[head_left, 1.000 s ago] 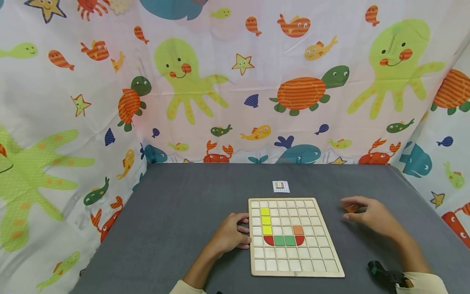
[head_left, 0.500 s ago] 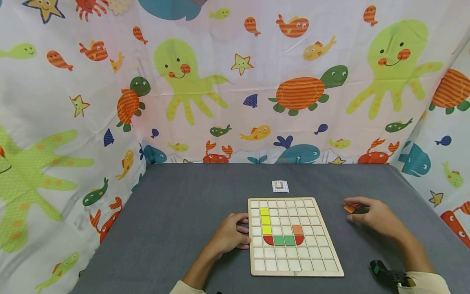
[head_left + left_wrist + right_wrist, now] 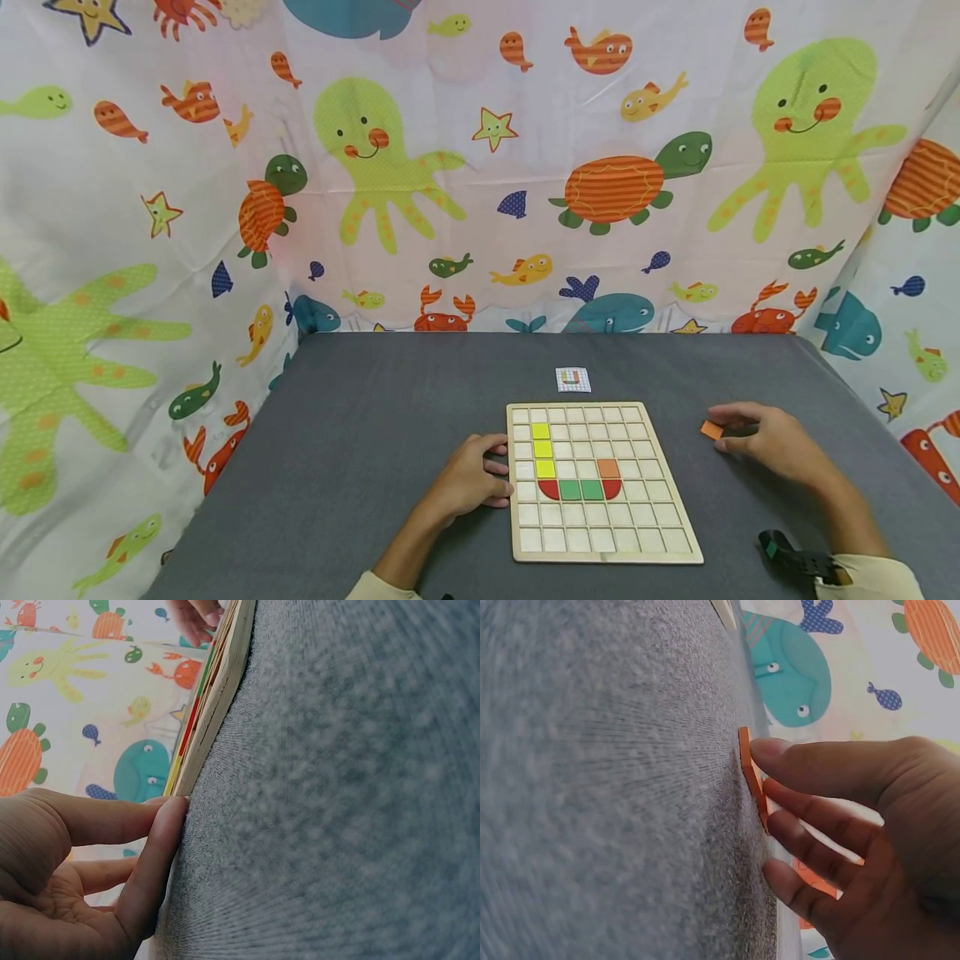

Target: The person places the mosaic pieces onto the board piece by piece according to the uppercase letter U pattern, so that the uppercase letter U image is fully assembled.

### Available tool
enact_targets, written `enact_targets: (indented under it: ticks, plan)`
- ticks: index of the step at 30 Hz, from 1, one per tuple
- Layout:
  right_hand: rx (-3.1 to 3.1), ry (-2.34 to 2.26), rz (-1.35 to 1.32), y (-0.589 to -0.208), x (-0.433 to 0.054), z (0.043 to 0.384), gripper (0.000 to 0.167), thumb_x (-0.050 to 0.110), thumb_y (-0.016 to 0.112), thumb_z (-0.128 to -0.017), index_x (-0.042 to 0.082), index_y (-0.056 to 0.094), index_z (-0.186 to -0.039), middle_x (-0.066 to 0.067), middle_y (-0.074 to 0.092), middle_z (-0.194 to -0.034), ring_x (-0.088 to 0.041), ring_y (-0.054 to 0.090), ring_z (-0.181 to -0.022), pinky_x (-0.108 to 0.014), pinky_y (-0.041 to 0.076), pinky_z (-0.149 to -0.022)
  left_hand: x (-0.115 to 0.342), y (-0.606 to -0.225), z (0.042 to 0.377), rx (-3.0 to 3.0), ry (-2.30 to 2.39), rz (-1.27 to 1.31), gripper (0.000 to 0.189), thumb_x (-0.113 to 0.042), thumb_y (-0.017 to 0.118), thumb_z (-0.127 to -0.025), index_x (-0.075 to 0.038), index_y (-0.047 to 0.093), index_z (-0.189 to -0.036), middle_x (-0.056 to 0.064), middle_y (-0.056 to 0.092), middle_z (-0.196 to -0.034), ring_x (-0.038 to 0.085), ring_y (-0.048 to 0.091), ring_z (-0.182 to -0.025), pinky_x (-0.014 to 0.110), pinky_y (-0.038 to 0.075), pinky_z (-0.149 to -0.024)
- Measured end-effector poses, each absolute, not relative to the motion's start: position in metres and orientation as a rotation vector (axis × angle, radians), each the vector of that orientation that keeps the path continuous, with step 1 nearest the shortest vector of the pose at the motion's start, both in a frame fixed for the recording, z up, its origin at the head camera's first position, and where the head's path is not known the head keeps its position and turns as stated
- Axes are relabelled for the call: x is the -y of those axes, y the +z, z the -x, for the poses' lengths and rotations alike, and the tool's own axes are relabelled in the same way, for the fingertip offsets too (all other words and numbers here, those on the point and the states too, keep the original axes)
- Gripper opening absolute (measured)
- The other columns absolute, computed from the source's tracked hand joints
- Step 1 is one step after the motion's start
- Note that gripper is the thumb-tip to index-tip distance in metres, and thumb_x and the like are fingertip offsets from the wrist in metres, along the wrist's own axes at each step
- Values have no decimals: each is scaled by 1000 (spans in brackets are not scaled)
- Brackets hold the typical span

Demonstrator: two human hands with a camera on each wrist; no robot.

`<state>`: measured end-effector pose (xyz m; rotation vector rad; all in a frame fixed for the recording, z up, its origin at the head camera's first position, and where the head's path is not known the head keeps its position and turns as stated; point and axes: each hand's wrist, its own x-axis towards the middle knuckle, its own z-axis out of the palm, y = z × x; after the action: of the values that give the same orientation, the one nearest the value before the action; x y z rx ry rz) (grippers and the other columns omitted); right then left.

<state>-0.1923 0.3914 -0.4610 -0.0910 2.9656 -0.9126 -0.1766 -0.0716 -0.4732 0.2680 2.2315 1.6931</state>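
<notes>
A wooden grid board [image 3: 607, 557] lies on the dark grey table. Along its left edge, my left hand [image 3: 472, 475] grips the rim with thumb and fingers, and the left wrist view shows the fingertips meeting at the board's edge [image 3: 225, 694]. Right of the board, my right hand [image 3: 768, 442] holds a small orange tile [image 3: 712, 430] between thumb and fingers, low over the cloth. In the right wrist view the thumb lies against the orange tile [image 3: 747, 761]; whether the tile touches the table is hard to tell.
Set in the board are yellow tiles [image 3: 543, 450] in a column, red quarter-round tiles [image 3: 550, 490], green tiles [image 3: 581, 490] and one orange square [image 3: 608, 470]. A small printed pattern card [image 3: 573, 380] lies beyond the board. A sea-animal curtain [image 3: 450, 167] hangs behind the table.
My right hand has shifted slightly right and turned the orange tile so its bright face shows more clearly at the fingertips. The left hand and the board stay put.
</notes>
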Motion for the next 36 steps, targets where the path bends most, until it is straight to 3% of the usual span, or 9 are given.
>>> enact_targets:
  ticks: [4, 14, 23, 36]
  plan:
    - [-2987, -880, 114, -462, -393, 194, 50, 25, 85, -90, -2, 72, -130, -28, 68, -132, -42, 66, -114, -63, 55, -92, 72, -473, 177, -2217, 1708, -265, 73, 16, 80, -81, 0, 56, -148, 13, 54, -129, 24, 65, -105, 37, 69, -66]
    - [-3003, -781, 125, -462, -393, 197, 37, 19, 82, -91, -1, 76, -121, -24, 69, -115, -36, 63, -101, -55, 53, -82, 72, -472, 176, -2218, 1711, -286, 72, 16, 79, -81, 0, 56, -148, 14, 54, -130, 25, 65, -106, 37, 69, -66]
    - [-2993, -749, 123, -461, -390, 196, 35, 17, 80, -91, -2, 76, -120, -15, 69, -106, -25, 59, -92, -34, 47, -73, 72, -470, 177, -2201, 1721, -270, 72, 16, 79, -81, 1, 56, -148, 15, 54, -131, 25, 65, -108, 37, 68, -66]
    - [-2969, -815, 222, -454, -363, 196, 34, 27, 84, -91, 7, 78, -118, -10, 71, -112, -23, 61, -97, -36, 51, -76, 72, -470, 177, -2203, 1729, -261, 72, 17, 79, -80, 0, 57, -147, 15, 54, -130, 24, 65, -106, 37, 68, -65]
